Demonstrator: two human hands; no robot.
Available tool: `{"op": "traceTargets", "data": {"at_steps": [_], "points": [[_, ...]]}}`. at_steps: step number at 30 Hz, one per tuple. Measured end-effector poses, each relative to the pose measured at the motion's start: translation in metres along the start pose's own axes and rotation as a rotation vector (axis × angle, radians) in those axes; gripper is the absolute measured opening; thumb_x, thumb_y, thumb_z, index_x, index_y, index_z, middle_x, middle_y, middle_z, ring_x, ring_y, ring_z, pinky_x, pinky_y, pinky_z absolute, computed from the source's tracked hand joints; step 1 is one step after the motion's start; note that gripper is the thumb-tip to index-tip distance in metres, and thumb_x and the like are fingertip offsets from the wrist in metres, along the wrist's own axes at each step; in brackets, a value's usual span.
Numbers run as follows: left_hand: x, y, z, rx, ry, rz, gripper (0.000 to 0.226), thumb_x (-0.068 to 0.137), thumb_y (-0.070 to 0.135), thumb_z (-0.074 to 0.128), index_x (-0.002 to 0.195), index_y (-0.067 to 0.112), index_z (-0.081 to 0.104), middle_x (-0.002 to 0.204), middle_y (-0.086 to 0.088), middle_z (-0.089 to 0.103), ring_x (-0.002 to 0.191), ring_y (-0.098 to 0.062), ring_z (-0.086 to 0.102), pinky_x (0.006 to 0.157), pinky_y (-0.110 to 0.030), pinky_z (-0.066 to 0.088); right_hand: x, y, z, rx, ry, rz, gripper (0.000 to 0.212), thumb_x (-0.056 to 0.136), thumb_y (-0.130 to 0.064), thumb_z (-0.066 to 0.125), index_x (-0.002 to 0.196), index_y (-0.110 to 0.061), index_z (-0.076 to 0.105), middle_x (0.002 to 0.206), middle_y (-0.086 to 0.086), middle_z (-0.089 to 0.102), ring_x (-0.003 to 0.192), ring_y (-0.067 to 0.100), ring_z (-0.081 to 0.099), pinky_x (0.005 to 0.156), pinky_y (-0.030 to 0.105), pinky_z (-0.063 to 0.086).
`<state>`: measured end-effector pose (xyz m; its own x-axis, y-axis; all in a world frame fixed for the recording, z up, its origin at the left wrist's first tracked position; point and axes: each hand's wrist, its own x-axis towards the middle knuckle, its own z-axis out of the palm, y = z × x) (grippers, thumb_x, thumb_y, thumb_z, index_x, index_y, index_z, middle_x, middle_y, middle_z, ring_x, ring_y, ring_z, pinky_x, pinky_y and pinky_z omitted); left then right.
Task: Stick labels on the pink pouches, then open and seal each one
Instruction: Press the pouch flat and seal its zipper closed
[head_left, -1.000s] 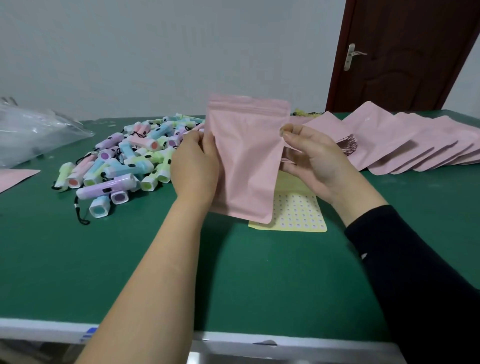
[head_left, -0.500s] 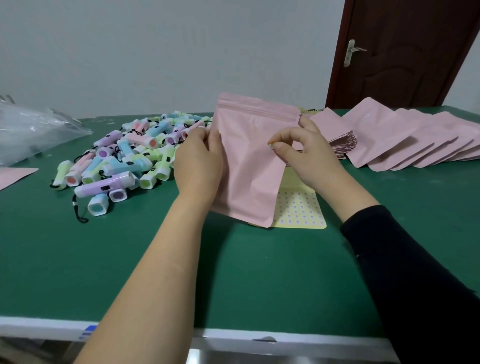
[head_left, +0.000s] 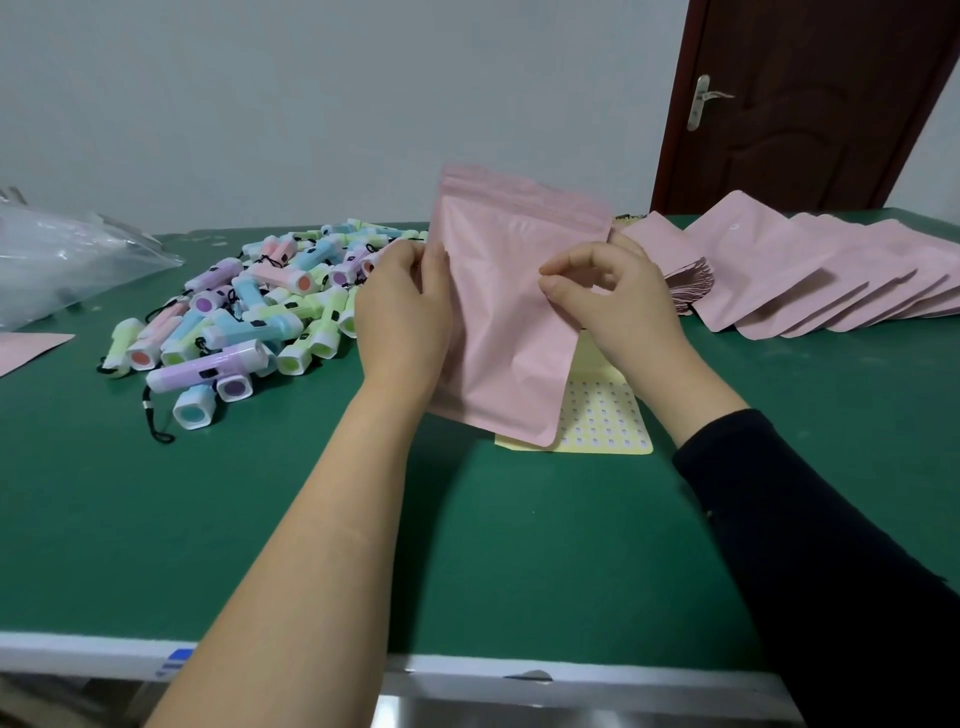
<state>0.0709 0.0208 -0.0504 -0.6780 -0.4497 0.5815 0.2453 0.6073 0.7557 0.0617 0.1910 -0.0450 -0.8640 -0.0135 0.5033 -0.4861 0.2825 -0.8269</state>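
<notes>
Left hand (head_left: 402, 317) grips pink pouch (head_left: 511, 322); right hand (head_left: 618, 301) pinches its front.

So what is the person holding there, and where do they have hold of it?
One pink pouch, held up off the table. The left hand grips its left edge; the right hand pinches its front face near the right edge.

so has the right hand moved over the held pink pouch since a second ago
Yes. The right hand has moved left, from the right edge of the held pink plastic pouch onto its front face, farther from the fixed row of flat pink pouches lying on the table.
</notes>
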Motion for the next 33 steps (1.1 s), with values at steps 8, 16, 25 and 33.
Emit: {"op": "traceTargets", "data": {"at_steps": [8,16,25,33], "points": [[-0.003,0.004,0.000,-0.058,0.005,0.063,0.018,0.102,0.029,0.048,0.090,0.019,0.057,0.075,0.017,0.054,0.078,-0.011,0.051,0.061,-0.014,0.034,0.002,0.009,0.001,0.391,0.035,0.144,0.051,0.079,-0.001,0.072,0.115,-0.032,0.056,0.123,-0.003,0.061,0.119,0.017,0.058,0.084,0.029,0.057],[0.001,-0.001,0.002,-0.162,-0.044,0.027,0.023,0.100,0.029,0.050,0.082,0.019,0.059,0.075,0.013,0.057,0.066,0.006,0.050,0.062,-0.009,0.038,0.008,0.012,0.002,0.544,0.056,0.300,0.076,0.086,-0.009,0.070,0.149,-0.012,0.028,0.123,0.014,0.065,0.110,0.024,0.066,0.102,0.046,0.049],[0.015,-0.013,-0.003,-0.950,-0.118,-0.928,0.021,0.102,0.014,0.047,0.091,0.010,0.065,0.072,0.001,0.074,0.065,-0.017,0.072,0.061,-0.034,0.057,-0.002,0.018,0.006,0.454,-0.200,0.471,0.013,0.095,-0.018,0.061,0.093,-0.015,0.072,0.089,-0.001,0.076,0.082,0.016,0.069,0.078,0.036,0.058],[0.015,-0.020,-0.014,-1.160,-0.162,-1.033,0.013,0.099,0.010,0.055,0.105,0.003,0.063,0.093,-0.012,0.075,0.098,-0.028,0.070,0.092,-0.050,0.054,0.003,0.029,0.001,0.608,-0.242,0.558,0.010,0.092,-0.021,0.065,0.090,-0.014,0.072,0.084,0.002,0.075,0.079,0.018,0.071,0.078,0.036,0.059]]}}
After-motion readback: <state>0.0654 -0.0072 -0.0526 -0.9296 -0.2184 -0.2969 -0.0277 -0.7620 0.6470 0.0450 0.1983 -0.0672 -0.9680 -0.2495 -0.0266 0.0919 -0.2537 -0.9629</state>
